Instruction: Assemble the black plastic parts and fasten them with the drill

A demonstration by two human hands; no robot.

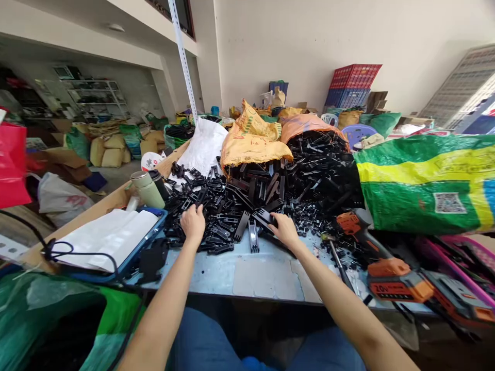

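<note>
My left hand (192,222) reaches into a pile of small black slotted parts (222,229) at the left of the table. Its fingers are closed at a black part (201,196), whose exact shape is lost among the others. Closer to the middle, my right hand (284,229) grips one end of a black forked bracket (263,216), its prongs pointing up and left. Another forked bracket (242,225) and a shiny upright one (253,236) lie between my hands. Behind them, more long black pieces (270,185) spill from an orange woven sack (255,149).
At right lie a cordless drill (390,273), a hammer-like tool (340,263) and loose screws (315,216). A green-yellow sack (410,180) stands beyond. A pale green bottle (147,189) and blue tray (160,219) with white sheets are at left. Black cables (88,253) hang over the tray.
</note>
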